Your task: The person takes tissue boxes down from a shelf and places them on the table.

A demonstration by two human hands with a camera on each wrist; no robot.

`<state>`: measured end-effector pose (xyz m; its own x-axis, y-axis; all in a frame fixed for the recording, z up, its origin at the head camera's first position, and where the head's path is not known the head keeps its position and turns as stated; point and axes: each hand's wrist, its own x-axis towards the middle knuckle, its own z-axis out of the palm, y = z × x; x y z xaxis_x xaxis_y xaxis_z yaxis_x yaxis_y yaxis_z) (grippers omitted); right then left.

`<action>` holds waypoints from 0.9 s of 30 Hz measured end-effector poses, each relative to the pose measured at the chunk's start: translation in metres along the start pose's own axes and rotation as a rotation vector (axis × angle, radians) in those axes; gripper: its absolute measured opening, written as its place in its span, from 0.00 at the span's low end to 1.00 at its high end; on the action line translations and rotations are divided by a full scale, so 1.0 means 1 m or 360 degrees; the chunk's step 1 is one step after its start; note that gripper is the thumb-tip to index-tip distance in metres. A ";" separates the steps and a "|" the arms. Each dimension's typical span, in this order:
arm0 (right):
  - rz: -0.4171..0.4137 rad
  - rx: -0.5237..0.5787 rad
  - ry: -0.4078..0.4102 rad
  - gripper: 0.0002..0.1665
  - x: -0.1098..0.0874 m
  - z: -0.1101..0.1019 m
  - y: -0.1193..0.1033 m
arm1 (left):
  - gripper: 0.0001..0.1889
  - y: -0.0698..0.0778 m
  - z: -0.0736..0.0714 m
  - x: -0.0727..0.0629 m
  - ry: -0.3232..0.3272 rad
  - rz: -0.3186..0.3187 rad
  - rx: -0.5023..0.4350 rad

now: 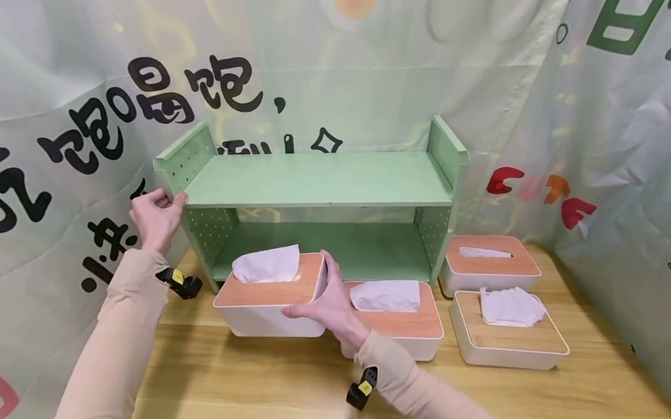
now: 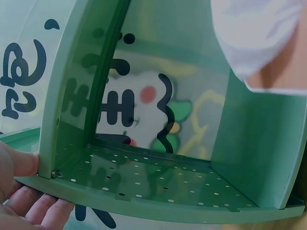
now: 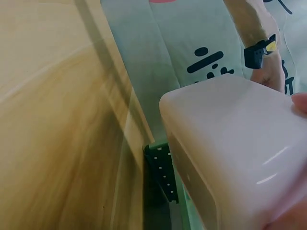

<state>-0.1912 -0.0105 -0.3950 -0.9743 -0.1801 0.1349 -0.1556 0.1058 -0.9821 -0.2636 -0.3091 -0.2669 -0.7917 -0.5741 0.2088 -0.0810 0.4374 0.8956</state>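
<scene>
My left hand [image 1: 158, 220] grips the left side panel of a green two-tier shelf [image 1: 322, 179], thumb on the inner side and fingers outside, as the left wrist view shows. My right hand [image 1: 334, 299] holds a white tissue box [image 1: 279, 320] by its right end, thumb at the front. That box has a wood-look lid with a tissue sticking out, and it is raised above the table in front of the lower tier. In the right wrist view the white body of the held tissue box [image 3: 240, 129] fills the right half.
Beside the held box, a second tissue box [image 1: 417, 320] stands on the wooden table [image 1: 249, 394]. Farther right are a tissue box [image 1: 488, 261] at the back and another tissue box [image 1: 511, 346] in front. A printed curtain [image 1: 362, 73] hangs behind and at both sides.
</scene>
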 end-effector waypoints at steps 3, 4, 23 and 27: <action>0.0014 -0.0032 0.0013 0.76 -0.003 0.005 0.001 | 0.24 -0.001 0.000 -0.001 -0.0009 -0.0004 -0.0029; 0.0009 -0.0030 0.0016 0.76 -0.004 0.007 0.002 | 0.25 -0.001 0.000 -0.001 -0.0011 -0.0003 -0.0038; 0.0070 0.0018 0.0027 0.75 -0.003 0.025 0.018 | 0.22 -0.001 -0.001 0.000 0.0010 0.0061 -0.0129; 0.0086 -0.0006 0.0015 0.76 -0.004 0.026 0.021 | 0.22 -0.001 -0.001 -0.001 0.0007 0.0040 -0.0128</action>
<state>-0.1865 -0.0330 -0.4195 -0.9829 -0.1645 0.0828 -0.1031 0.1189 -0.9875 -0.2621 -0.3099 -0.2673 -0.7902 -0.5668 0.2330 -0.0124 0.3949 0.9186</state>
